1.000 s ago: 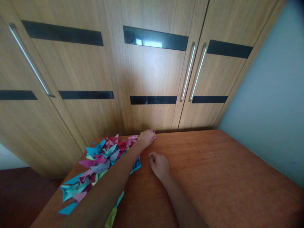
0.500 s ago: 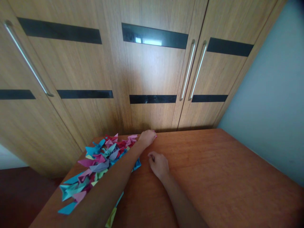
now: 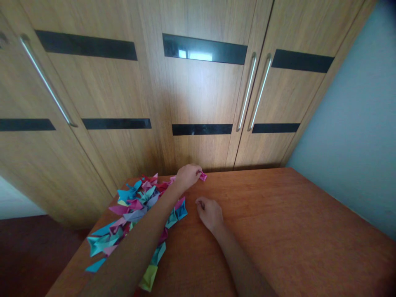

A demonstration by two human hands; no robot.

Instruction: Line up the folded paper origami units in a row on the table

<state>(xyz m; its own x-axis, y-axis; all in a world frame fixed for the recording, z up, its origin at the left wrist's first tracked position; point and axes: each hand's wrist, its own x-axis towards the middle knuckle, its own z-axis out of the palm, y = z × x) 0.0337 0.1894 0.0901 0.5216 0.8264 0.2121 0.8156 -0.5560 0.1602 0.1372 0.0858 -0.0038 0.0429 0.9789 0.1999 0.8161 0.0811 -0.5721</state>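
Observation:
Near the back edge of the wooden table [image 3: 266,222], my left hand [image 3: 188,175] is closed, its fingertips at a small pink folded paper piece [image 3: 203,176]. Whether the fingers still grip that piece is hard to see. My right hand [image 3: 210,212] rests on the table to the right and nearer, fingers curled, with nothing visible in them. Under and beside my left forearm lies a pile of folded paper pieces [image 3: 134,215] in blue, pink, red, purple and green. A yellow-green piece [image 3: 149,277] lies at the near end of the pile.
Behind the table stands a wooden wardrobe [image 3: 201,95] with dark strips and long metal handles. A pale wall [image 3: 349,136] borders the table on the right. Dark floor [image 3: 31,251] shows at the lower left.
My left hand has shifted slightly left, and more of the pink piece shows beyond its fingertips. The view has moved a little, while my right hand keeps its curled pose.

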